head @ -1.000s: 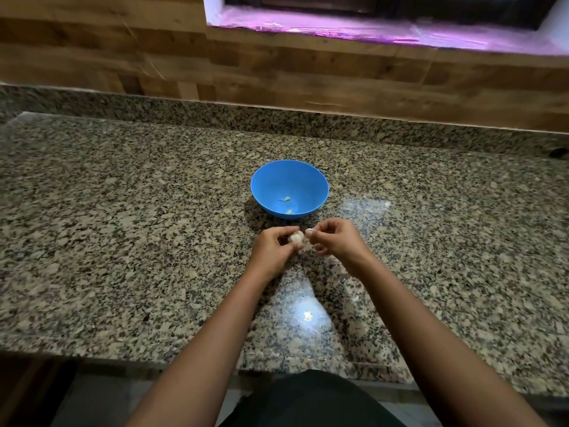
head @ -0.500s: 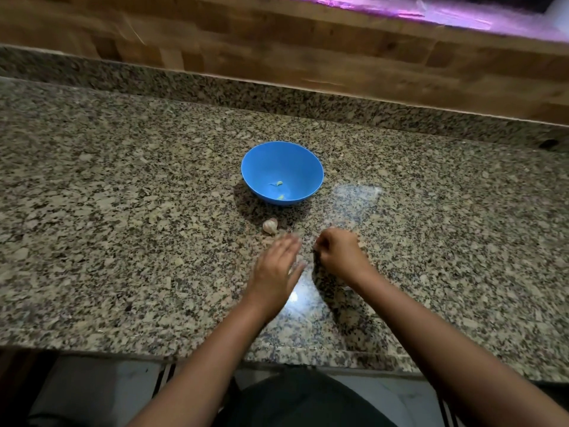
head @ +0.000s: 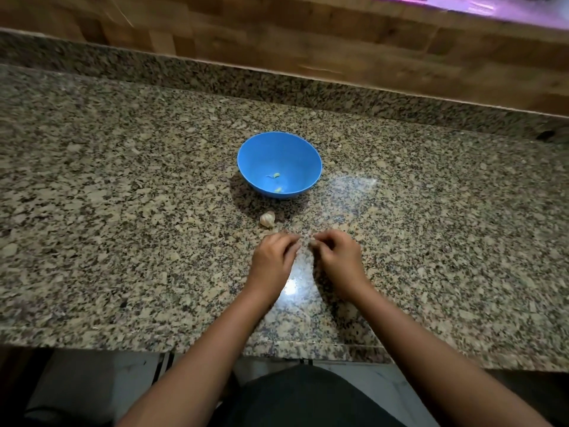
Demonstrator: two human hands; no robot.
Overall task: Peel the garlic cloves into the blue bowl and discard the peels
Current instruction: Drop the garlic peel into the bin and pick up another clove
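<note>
While the garlic (head: 267, 219) lies on the bench (head: 123, 211) just near of the blue bowl (head: 303, 155), both hands sit nearer. Left hand (head: 274, 257) curled, empty as far as visible; right hand (head: 337, 257) pinches something small, blurred.

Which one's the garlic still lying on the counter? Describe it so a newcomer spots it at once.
Start at the blue bowl in the middle of the granite counter. Just in front of it, in its shadow and nearer the person, lies a small pale garlic. It is off-white and papery, outside the bowl, unlike the two tiny yellowish bits inside, and neither hand touches it.
</note>
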